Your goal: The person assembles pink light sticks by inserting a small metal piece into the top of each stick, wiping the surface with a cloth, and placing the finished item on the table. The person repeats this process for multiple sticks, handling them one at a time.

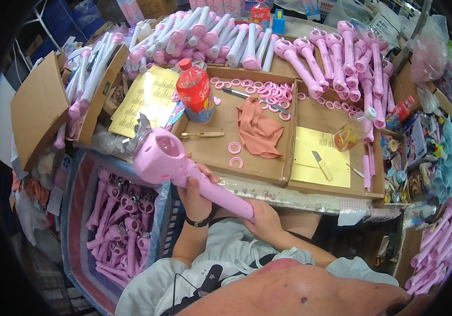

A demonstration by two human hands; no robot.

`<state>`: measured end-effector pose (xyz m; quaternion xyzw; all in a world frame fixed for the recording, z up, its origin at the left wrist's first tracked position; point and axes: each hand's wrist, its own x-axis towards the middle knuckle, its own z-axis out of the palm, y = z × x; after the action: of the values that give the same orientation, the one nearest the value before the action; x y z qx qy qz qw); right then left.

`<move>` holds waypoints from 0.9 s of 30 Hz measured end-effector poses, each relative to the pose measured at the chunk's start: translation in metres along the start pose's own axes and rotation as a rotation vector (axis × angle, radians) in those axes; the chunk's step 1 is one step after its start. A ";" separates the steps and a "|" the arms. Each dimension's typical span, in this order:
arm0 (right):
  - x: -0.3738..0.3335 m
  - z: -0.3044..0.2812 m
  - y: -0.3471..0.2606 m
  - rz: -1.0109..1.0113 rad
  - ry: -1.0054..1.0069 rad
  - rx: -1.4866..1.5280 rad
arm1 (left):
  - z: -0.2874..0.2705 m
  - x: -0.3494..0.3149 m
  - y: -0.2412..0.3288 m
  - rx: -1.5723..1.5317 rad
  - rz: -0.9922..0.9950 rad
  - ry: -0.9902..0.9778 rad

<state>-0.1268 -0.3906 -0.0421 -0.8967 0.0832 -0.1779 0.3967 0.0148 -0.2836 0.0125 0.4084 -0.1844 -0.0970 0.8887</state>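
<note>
1 pink wand [222, 197]: left hand [196, 194] gripping upper shaft, right hand [264, 219] gripping lower end | 1 orange cloth [258, 129] | 1 wooden-handled brush [203, 135]

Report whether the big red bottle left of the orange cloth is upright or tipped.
Upright: the red bottle stands on its base, its red cap on top.

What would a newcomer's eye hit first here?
The big pink wand just left of centre stands out, held by the left hand midway and the right hand at its narrow end. Next come the red bottle standing beyond it and the basket of pink pieces at lower left.
</note>
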 end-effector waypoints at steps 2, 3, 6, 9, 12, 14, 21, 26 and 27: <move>-0.002 -0.004 -0.001 -0.027 -0.030 0.066 | -0.003 0.004 0.006 -0.037 0.027 0.006; -0.001 -0.009 -0.002 -0.027 -0.117 0.145 | -0.006 0.006 0.010 -0.048 0.010 0.010; 0.011 -0.031 0.001 -0.110 -0.253 0.239 | -0.015 0.012 0.020 -0.162 -0.092 -0.050; 0.041 -0.056 0.010 -0.228 -0.017 0.026 | -0.021 0.014 0.023 -0.032 -0.119 -0.049; 0.090 -0.075 0.029 -0.146 0.253 -0.179 | -0.021 0.012 0.020 -0.055 -0.135 -0.047; 0.130 -0.079 0.040 -0.277 0.332 -0.361 | -0.018 0.010 0.018 -0.057 -0.141 -0.040; 0.172 -0.085 0.062 -0.005 -0.061 -0.523 | -0.013 0.011 0.016 0.039 -0.118 0.005; 0.170 -0.071 0.071 -0.013 -0.166 -0.552 | -0.013 0.013 0.010 0.012 -0.197 -0.007; 0.173 -0.071 0.073 0.028 -0.213 -0.582 | -0.012 0.012 0.009 0.000 -0.195 -0.041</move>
<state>0.0049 -0.5384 -0.0087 -0.9851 0.1006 -0.0460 0.1320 0.0313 -0.2733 0.0151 0.4224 -0.1619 -0.1913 0.8711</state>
